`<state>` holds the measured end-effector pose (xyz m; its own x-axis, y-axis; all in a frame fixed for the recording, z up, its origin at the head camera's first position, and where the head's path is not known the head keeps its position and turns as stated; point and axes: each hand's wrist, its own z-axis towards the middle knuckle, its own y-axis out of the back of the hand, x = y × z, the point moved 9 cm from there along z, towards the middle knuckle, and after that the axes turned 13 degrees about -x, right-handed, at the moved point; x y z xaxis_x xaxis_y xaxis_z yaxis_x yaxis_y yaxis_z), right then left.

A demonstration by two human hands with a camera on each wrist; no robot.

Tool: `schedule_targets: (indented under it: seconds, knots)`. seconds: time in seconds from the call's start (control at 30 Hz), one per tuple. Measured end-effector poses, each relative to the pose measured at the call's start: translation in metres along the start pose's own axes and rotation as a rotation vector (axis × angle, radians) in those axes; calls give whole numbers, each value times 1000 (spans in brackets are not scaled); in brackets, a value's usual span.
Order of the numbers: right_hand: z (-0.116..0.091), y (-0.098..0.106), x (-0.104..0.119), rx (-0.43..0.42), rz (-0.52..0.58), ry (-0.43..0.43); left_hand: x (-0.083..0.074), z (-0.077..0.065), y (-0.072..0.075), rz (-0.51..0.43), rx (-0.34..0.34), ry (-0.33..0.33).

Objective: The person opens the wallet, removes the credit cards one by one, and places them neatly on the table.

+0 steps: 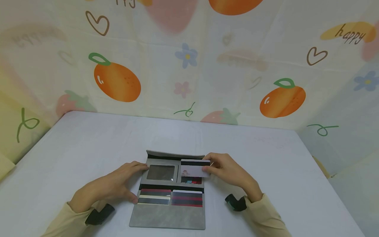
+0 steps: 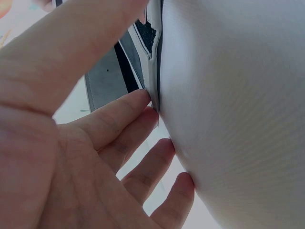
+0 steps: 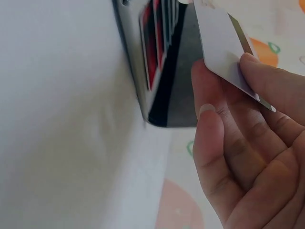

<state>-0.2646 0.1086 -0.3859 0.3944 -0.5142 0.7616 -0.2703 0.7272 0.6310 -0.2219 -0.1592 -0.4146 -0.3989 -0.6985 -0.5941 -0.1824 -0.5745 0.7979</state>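
A long grey wallet [image 1: 167, 217] lies unfolded on the table. My right hand [image 1: 228, 168] pinches a white card [image 1: 193, 169] with a dark stripe by its right edge, over the wallet's upper right pocket. In the right wrist view the card [image 3: 221, 52] sits between thumb and fingers. At the wallet's left side my left hand [image 1: 111, 182] rests with fingers spread, fingertips at the upper edge and thumb by the lower card slots. Several striped cards [image 1: 187, 198] fill those slots. Left of the white card is a clear window pocket [image 1: 161, 172].
The white table [image 1: 251, 144] extends around the wallet on all sides. Behind it hangs a curtain [image 1: 189, 82] printed with oranges, hearts and flowers. Black wrist bands [image 1: 99, 214] with dark housings sit at both cuffs.
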Motion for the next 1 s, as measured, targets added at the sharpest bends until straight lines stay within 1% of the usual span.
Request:
schedule_targets:
  seconds: [0.3,0.53,0.77,1.0]
  knots:
    - [0,27,-6,-101,-13,-37,0,0,-1,2,10,18]
    - [-2,47,-10,-179,17,-65,0,-1,-3,9,11,2]
    - [-4,64,-15,-257,-18,-74,2,-1,-3,6,21,24]
    - [-5,77,-25,-333,-63,-96,1,-1,-2,7,17,10]
